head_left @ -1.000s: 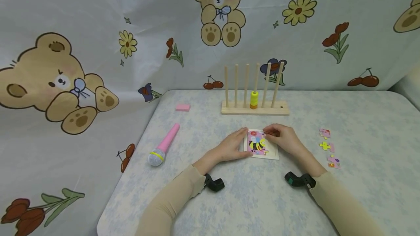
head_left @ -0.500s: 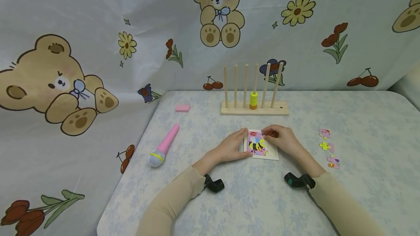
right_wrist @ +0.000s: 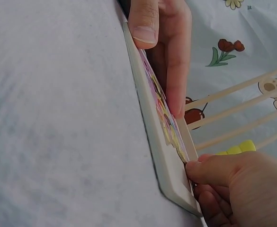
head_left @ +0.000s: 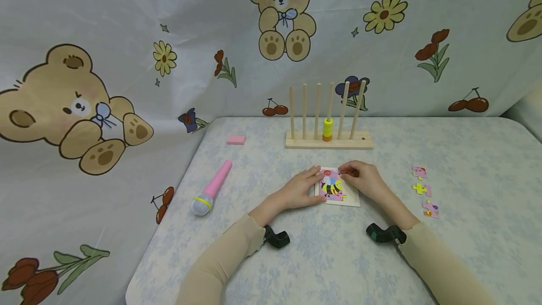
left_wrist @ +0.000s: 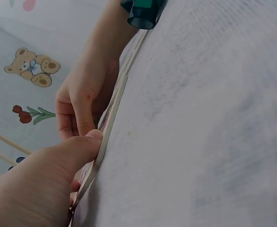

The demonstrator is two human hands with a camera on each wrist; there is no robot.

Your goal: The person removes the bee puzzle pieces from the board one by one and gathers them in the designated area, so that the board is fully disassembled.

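A small jigsaw board [head_left: 353,198] with a pale frame and a bee picture [head_left: 331,187] lies on the table between both hands. My left hand [head_left: 298,190] rests on its left side with fingers extended, thumb at the near edge and fingers towards the far edge. My right hand [head_left: 365,179] has curled fingers at the upper right of the picture. In the right wrist view, its thumb and fingers pinch the edge of a puzzle piece [right_wrist: 181,152] against the board; the fingers largely hide that piece. Bare board shows along the picture's right side.
Several loose puzzle pieces, among them a yellow one [head_left: 419,188], lie to the right. Behind the board stands a wooden peg rack [head_left: 296,143] with yellow and orange beads [head_left: 328,128]. A pink toy microphone [head_left: 216,180] and a pink block [head_left: 236,140] lie left.
The left index finger has shifted slightly onto the picture. The right hand stays at the same upper right spot, with only tiny finger movement.
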